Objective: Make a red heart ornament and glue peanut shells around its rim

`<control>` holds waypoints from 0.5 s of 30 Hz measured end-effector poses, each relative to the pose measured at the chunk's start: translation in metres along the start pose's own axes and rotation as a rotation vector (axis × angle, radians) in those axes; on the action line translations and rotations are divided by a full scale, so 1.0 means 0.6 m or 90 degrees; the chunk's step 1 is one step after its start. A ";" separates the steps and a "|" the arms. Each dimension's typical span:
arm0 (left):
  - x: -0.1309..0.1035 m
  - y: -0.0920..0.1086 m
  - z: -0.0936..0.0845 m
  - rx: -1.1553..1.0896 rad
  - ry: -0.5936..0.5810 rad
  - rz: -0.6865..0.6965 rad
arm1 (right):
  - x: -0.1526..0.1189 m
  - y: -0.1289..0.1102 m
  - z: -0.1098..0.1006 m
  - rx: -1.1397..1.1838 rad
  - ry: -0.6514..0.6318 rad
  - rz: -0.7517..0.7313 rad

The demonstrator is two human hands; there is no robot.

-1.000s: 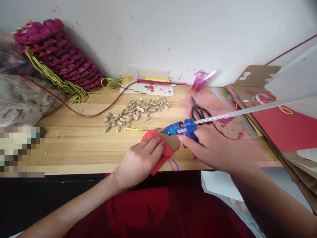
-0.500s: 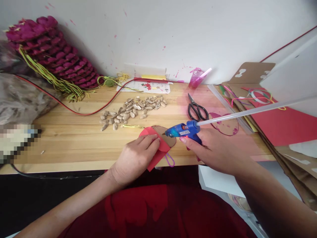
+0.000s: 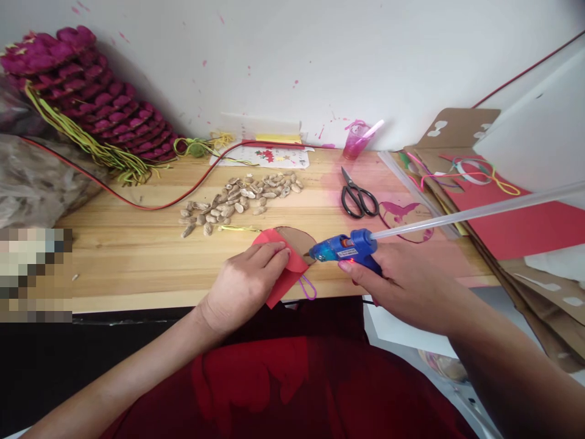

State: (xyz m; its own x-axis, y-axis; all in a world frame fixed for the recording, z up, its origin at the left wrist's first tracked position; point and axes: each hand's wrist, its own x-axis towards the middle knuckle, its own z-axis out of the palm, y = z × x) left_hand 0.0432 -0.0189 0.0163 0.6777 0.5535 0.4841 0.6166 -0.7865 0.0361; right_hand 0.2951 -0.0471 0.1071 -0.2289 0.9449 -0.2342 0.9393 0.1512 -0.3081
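My left hand is closed on a piece of red paper, folding it back over a rounded brown cardboard piece at the table's front edge. A blue hot glue gun is gripped in my right hand, a long clear glue stick running out of its back. Its nozzle points left, at the right rim of the cardboard; I cannot tell whether it touches. A purple cord loop pokes out below the paper.
Peanuts lie scattered behind my left hand. Black-handled scissors and a pink-stained cup stand farther back. Purple layered decorations lean at the left. A red-black wire crosses the table; cardboard and red sheets fill the right.
The glue gun's nozzle has moved right and slightly down along the cardboard, toward its right rim. My left hand keeps its hold on the red paper. The whole view has shifted slightly.
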 end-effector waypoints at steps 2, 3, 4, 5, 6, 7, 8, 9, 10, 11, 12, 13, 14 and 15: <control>-0.001 0.000 0.001 -0.002 0.002 -0.002 | -0.003 0.002 -0.001 0.002 0.000 -0.009; -0.001 0.000 0.002 -0.005 0.003 -0.004 | -0.004 0.003 -0.001 0.007 -0.001 -0.013; -0.002 0.000 0.003 -0.008 0.003 -0.006 | -0.006 0.003 -0.002 0.011 -0.002 -0.014; -0.003 0.000 0.003 -0.011 0.001 -0.009 | -0.007 0.003 -0.002 0.014 -0.004 -0.014; -0.003 0.000 0.004 -0.013 0.002 -0.011 | -0.008 0.004 -0.003 0.015 -0.005 -0.013; -0.004 0.001 0.004 -0.013 0.002 -0.013 | -0.010 0.004 -0.003 0.014 -0.007 -0.011; -0.004 0.001 0.005 -0.012 0.004 -0.014 | -0.011 0.004 -0.004 0.011 -0.009 -0.009; -0.005 0.001 0.005 -0.009 0.005 -0.013 | -0.012 0.004 -0.004 0.007 -0.010 -0.007; -0.005 0.000 0.006 -0.006 0.009 -0.012 | -0.013 0.004 -0.005 0.002 -0.010 -0.006; -0.004 0.000 0.006 -0.004 0.011 -0.010 | -0.015 0.004 -0.005 -0.003 -0.010 -0.005; -0.004 0.000 0.006 -0.002 0.012 -0.009 | -0.016 0.004 -0.005 -0.008 -0.010 -0.005; -0.004 0.000 0.006 -0.001 0.012 -0.007 | -0.017 0.004 -0.005 -0.012 -0.008 -0.007; -0.003 0.000 0.006 0.000 0.013 -0.005 | -0.017 0.005 -0.005 -0.014 -0.007 -0.010; -0.003 0.000 0.006 0.001 0.014 -0.004 | -0.018 0.005 -0.005 -0.015 -0.005 -0.011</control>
State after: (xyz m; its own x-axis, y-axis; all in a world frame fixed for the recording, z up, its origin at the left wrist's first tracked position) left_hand 0.0432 -0.0188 0.0124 0.6645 0.5523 0.5035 0.6218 -0.7823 0.0375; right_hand 0.3012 -0.0561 0.1116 -0.2470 0.9398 -0.2362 0.9411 0.1746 -0.2897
